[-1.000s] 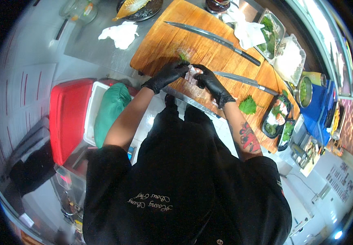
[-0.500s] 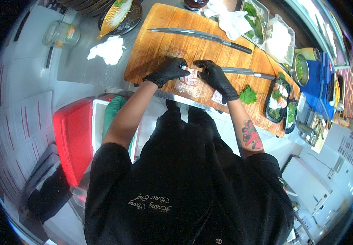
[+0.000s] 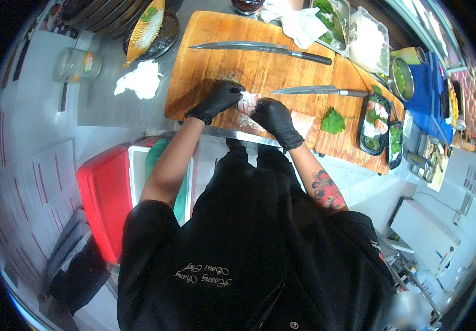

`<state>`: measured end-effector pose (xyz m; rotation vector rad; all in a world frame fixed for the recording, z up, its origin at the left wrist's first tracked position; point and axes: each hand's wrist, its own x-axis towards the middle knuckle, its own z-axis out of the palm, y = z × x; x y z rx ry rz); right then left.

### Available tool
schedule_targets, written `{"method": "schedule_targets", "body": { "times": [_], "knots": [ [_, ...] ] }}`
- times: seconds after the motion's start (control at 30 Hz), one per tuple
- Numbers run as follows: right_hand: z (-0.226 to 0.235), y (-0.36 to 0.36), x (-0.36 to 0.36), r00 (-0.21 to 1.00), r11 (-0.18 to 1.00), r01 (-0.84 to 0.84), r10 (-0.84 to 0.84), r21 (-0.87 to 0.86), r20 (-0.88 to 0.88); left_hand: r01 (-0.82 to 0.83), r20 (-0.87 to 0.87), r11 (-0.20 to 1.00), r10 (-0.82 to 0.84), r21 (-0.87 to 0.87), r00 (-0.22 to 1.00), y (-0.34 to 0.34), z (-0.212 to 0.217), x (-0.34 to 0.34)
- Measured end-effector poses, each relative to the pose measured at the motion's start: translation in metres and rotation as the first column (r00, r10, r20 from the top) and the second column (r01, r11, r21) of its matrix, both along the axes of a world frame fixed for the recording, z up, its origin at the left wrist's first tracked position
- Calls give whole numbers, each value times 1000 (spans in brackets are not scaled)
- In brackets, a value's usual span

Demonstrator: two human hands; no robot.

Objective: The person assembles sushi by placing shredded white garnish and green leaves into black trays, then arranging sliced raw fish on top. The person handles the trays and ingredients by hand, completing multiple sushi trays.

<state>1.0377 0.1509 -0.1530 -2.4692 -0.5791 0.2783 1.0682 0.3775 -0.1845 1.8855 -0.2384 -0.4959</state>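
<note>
We see a smooth wooden cutting board (image 3: 260, 66), two shiny metal knives (image 3: 232, 46), matt black gloves (image 3: 218, 99), and a glossy red plastic lid (image 3: 103, 198).

Black-gloved left hand (image 3: 217, 100) and right hand (image 3: 274, 118), pale pink fish (image 3: 247, 102), honey-brown wooden cutting board (image 3: 205, 49), green leaf (image 3: 333, 121), red cooler lid (image 3: 103, 198), grey steel bench (image 3: 111, 107)

Landmark: cutting board (image 3: 260, 71), lying on the surface (image 3: 111, 105). On the board: long knife (image 3: 260, 48) along the far edge, shorter knife (image 3: 318, 91) right of centre, leaf (image 3: 332, 121) near the right end. Fish piece (image 3: 247, 102) sits at the board's near edge between left hand (image 3: 218, 99) and right hand (image 3: 273, 116). Left of the board: crumpled cloth (image 3: 138, 81), jar (image 3: 75, 65) beyond it. Right of the board: filled trays (image 3: 374, 122). Below the board's left end: lidded bin (image 3: 105, 198).
</note>
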Motion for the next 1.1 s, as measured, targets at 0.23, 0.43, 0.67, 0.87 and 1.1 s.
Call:
{"method": "schedule_targets", "body": {
  "times": [0.23, 0.43, 0.67, 0.87, 1.1],
  "knots": [
    [35, -38, -26, 982, 996, -14, 31, 92, -186, 54, -76, 997, -49, 55, 996, -3, 1, 6],
    [7, -39, -41, 996, 999, -48, 49, 23, -75, 99, -101, 987, -87, 129, 991, -5, 14, 10],
    [3, -12, -37, 970, 974, 224, -226, -38, -87, 43, -160, 997, -32, 63, 987, -8, 23, 6],
    [35, -41, -60, 989, 998, -29, 21, -56, -145, 44, -103, 998, -38, 54, 994, -8, 21, 3],
    [17, -17, -46, 959, 967, 253, -251, -1, -130, 96, -127, 986, -78, 137, 989, -11, 24, 8]
  ]
}}
